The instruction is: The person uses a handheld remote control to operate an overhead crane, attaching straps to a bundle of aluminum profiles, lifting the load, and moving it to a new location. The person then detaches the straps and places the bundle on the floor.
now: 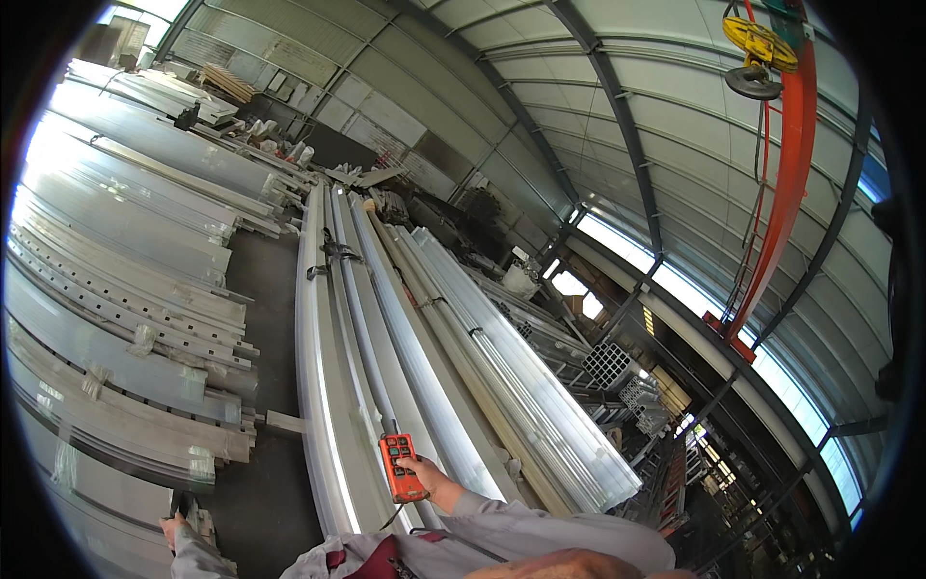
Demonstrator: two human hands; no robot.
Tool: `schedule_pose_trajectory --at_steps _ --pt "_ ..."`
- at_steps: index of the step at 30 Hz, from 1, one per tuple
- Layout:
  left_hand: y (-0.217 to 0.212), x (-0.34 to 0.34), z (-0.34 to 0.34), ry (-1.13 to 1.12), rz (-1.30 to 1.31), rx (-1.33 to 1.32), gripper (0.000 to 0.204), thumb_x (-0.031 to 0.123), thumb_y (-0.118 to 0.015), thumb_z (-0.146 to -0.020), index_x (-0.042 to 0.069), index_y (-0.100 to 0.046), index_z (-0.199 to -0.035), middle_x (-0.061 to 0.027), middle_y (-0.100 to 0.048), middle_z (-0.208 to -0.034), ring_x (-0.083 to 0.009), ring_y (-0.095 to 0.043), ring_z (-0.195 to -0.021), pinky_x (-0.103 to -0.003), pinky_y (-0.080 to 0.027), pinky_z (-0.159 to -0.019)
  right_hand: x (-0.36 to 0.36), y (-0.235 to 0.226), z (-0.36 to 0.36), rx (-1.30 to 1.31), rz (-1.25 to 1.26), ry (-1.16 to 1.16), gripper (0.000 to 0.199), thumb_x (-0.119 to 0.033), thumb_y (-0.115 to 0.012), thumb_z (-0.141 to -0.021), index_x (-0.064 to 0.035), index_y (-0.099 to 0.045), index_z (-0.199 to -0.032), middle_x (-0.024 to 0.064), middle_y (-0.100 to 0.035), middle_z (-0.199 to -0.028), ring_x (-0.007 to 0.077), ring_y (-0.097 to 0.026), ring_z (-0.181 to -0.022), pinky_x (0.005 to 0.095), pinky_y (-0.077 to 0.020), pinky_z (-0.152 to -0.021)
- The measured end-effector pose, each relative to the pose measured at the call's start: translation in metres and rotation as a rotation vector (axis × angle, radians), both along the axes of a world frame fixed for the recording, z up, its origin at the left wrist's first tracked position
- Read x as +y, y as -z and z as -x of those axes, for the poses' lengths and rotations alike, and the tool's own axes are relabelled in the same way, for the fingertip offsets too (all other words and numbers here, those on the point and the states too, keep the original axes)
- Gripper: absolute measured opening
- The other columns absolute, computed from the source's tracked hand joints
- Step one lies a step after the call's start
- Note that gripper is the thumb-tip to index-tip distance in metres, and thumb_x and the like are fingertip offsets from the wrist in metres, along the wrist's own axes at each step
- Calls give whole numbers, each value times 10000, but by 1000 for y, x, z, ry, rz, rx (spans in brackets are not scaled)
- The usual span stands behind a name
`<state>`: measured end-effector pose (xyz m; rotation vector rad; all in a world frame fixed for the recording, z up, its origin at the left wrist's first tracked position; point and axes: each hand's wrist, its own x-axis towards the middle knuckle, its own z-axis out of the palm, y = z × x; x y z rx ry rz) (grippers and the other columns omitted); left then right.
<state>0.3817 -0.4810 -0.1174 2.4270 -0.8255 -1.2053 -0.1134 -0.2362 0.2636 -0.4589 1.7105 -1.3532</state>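
Observation:
In my right hand [437,481] is an orange crane remote control [400,470] with dark buttons and a short dark antenna. My thumb lies over its button face, and a dark cord hangs from its lower end. The remote is held above long silvery metal profiles [338,405] that stretch away from me. At the lower left, my left hand [175,530] is by the end of a stack of metal panels [106,482], next to a small dark piece [180,503]. Its fingers look closed, but what they hold is too small to make out.
More stacked panels [116,299] line the left side, across a dark floor aisle [265,318]. Black clamps [338,251] sit on the long profiles. A yellow pulley block with a hook [757,58] hangs at upper right by a red-orange crane beam [786,183]. Square tubes [608,365] are stacked right.

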Motion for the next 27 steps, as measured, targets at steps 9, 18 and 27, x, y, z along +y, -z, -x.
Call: schedule_pose_trajectory --at_steps 9,18,27 --pt "16 -3 7 -53 20 -131 568 401 -762 -857 160 -555 -1328 -116 -730 -1196 -323 -686 -1132 -483 -441 -1012 -50 -19 -19 84 -42 -194 335 -249 -713 -935 -61 -633 -1200 64 -707 -998 192 -723 -815 383 -634 -703" --pt "10 0 5 -51 -11 -63 684 375 -783 -847 149 -487 -1421 -125 -714 -1241 -322 -677 -1165 -490 -450 -1046 -70 -26 -22 105 -27 -313 368 -268 -718 -932 -40 -617 -1203 82 -704 -998 201 -716 -795 380 -627 -696" --pt "10 4 8 -90 35 -121 511 337 -767 -837 133 -565 -1260 -121 -735 -1163 -316 -694 -1115 -461 -459 -986 -94 -47 -27 55 87 -378 362 -232 -706 -928 -38 -601 -1215 91 -700 -993 213 -723 -803 390 -634 -700"
